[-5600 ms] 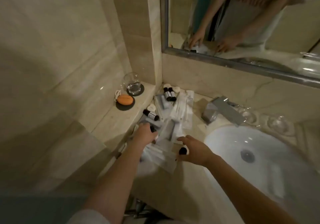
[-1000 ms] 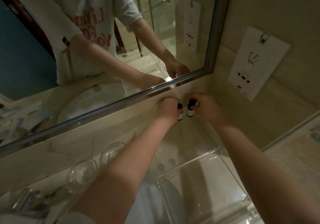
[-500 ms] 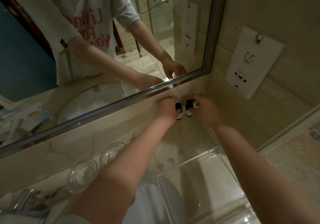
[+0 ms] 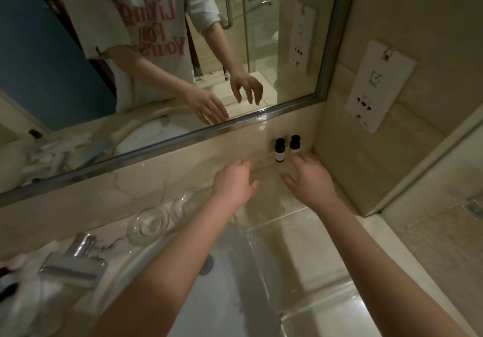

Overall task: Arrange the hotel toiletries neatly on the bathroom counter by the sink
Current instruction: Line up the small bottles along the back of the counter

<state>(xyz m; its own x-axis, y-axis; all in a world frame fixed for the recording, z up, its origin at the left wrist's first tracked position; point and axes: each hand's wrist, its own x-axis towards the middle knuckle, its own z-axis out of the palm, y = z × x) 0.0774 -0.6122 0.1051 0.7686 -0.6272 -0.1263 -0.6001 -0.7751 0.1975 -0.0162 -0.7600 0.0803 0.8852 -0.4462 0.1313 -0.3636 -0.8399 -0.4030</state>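
Head view: the left bottle and right bottle stand upright, side by side, in the far right corner of the counter, below the mirror. Just nearer, the left hand and right hand have their fingers spread and hold nothing.

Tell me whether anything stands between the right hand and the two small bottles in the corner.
Nothing visible does: the open right hand sits directly in front of the two bottles, close up to the right one.
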